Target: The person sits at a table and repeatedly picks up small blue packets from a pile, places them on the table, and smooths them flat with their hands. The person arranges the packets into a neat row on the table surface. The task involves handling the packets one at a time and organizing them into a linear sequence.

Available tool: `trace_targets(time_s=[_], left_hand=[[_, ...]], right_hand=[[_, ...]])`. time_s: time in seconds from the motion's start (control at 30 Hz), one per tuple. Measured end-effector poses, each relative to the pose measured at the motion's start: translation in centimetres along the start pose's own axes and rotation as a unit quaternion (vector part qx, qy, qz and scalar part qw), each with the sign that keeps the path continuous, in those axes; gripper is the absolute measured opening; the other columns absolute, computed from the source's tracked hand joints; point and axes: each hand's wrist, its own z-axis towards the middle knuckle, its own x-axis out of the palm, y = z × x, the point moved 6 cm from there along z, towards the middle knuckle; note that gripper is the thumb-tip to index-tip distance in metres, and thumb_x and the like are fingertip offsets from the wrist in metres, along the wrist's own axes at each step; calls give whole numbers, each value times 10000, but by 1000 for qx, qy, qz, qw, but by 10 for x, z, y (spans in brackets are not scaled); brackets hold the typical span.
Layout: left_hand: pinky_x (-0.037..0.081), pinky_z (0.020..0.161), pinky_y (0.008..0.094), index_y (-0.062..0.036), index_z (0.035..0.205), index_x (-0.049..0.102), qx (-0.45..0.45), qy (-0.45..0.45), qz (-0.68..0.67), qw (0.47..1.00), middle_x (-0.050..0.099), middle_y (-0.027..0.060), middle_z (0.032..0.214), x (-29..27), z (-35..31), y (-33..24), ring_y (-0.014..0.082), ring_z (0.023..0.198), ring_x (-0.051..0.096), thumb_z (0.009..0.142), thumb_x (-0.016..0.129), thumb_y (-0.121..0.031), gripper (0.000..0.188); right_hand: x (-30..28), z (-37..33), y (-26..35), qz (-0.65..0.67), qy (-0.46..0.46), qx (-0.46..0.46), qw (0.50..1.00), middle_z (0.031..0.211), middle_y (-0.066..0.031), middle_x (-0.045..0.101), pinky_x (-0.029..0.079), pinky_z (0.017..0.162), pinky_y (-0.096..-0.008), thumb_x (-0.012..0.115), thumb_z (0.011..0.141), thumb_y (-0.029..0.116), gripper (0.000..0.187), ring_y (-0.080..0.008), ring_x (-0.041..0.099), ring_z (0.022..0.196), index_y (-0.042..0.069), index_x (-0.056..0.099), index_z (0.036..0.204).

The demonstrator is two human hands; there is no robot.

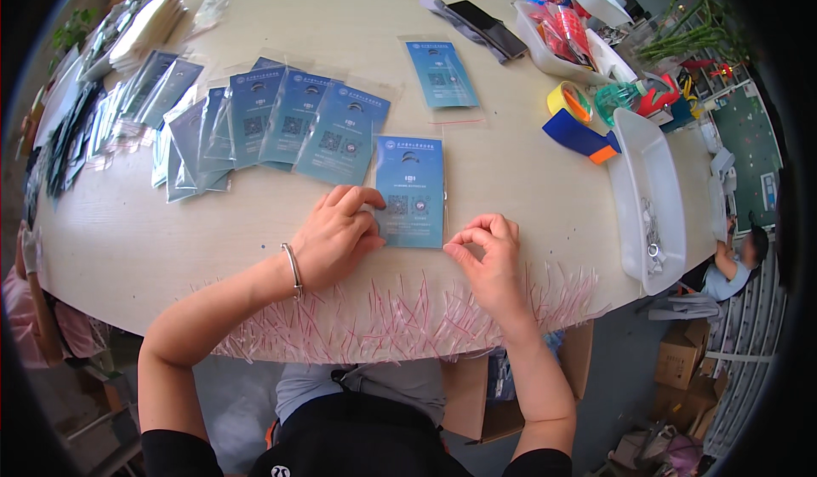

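Observation:
A blue printed card in a clear plastic sleeve (pixel 410 179) lies upright before me on the table. My left hand (pixel 336 234), with a silver bangle at the wrist, has curled fingers gripping the sleeve's left edge. At the lower right corner, my right hand (pixel 489 260) pinches the sleeve between thumb and fingertips. Several similar sleeved cards (pixel 340 132) overlap in a fanned row to the left. Another sleeved card (pixel 441 73) lies apart, farther away, with a thin red strip at its lower edge.
Clear strips with red lines (pixel 400 319) litter the near table edge. To the right are a white tray (pixel 625 247), a blue tape dispenser (pixel 574 137), tape rolls (pixel 568 102) and a filled bin (pixel 545 47). A phone (pixel 487 30) lies far back; more sleeves (pixel 157 90) pile up left.

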Motion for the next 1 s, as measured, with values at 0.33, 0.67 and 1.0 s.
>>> trace_targets(time_s=[0.33, 0.67, 1.0], left_hand=[[401, 930, 424, -26, 747, 617, -69, -37, -1, 997, 546, 120, 1126, -1, -3, -2, 346, 1086, 473, 724, 727, -62, 118], [394, 923, 419, -46, 720, 617, -151, -48, 2, 987, 519, 123, 1075, -4, -6, 2, 339, 1068, 453, 669, 767, -73, 161], [373, 1044, 423, -37, 1146, 626, 20, 97, -20, 995, 505, 163, 1287, 6, 8, -32, 326, 1247, 459, 807, 627, -43, 339]], right_hand=[[6, 5, 13, -100, 9, -14, 995, 1001, -64, 546, 358, 913, -435, 728, 812, 184, 145, -286, 448, 1039, 67, 653, 771], [6, 9, 13, -92, 26, 41, 995, 987, -76, 559, 385, 902, -423, 764, 773, 191, 171, -283, 465, 1015, 59, 666, 729], [0, 10, 5, -91, -8, 62, 994, 928, -79, 538, 414, 870, -400, 832, 687, 198, 275, -286, 480, 959, 76, 601, 771]])
